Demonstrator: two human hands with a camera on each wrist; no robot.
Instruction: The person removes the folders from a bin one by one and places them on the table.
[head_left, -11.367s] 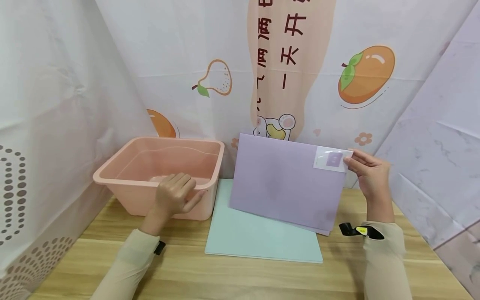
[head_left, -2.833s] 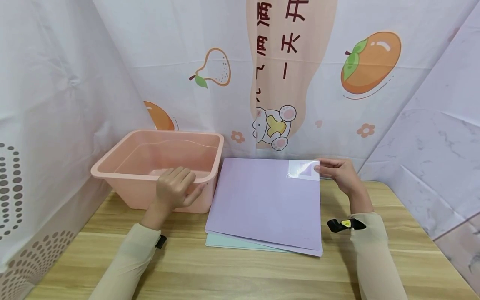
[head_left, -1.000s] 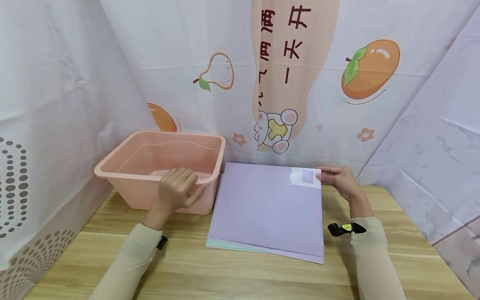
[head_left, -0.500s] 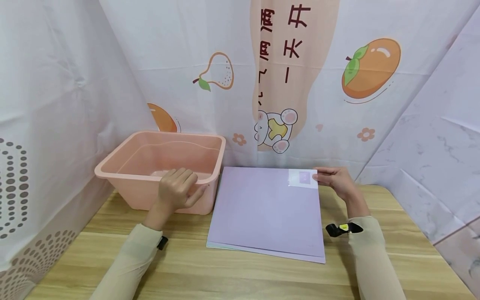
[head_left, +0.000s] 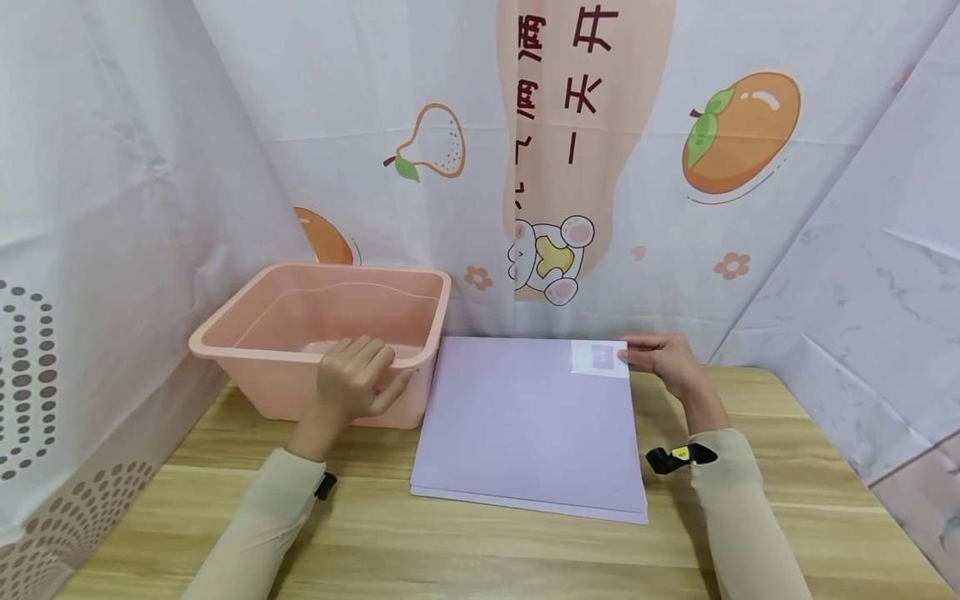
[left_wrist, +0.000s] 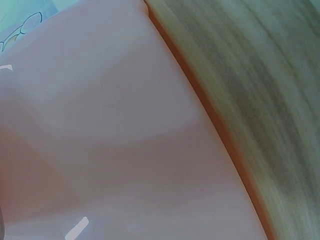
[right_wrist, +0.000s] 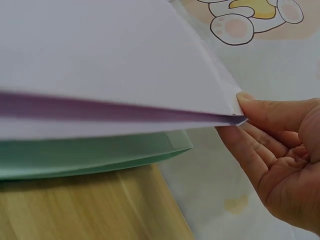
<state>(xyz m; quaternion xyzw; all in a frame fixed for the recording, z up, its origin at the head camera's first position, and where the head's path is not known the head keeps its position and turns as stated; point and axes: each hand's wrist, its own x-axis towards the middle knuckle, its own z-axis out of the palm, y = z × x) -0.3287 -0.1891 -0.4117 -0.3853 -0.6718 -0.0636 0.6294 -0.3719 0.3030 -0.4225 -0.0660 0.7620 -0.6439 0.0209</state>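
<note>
A purple folder (head_left: pixel 525 425) with a clear label pocket (head_left: pixel 580 359) at its far right corner lies over the pale green folder (right_wrist: pixel 110 152), which it hides in the head view. My right hand (head_left: pixel 663 364) pinches the purple folder's far right corner, thumb on top and fingers beneath. From the right wrist, the purple folder's covers part slightly and its edge stands above the green one. My left hand (head_left: pixel 352 379) grips the near rim of a pink plastic basin (head_left: pixel 270 387), to the left of the folders. Only the basin's wall shows in the left wrist view.
The wooden table (head_left: pixel 450 554) extends in front of the folders and to their right. Right behind the basin and folders hangs a white fruit-print curtain (head_left: pixel 337 108). More curtain closes off both sides.
Earlier the right hand held the purple folder raised and tilted above the green one. It has come down over it and slid slightly left, covering the green edge. The left hand stays at the basin.
</note>
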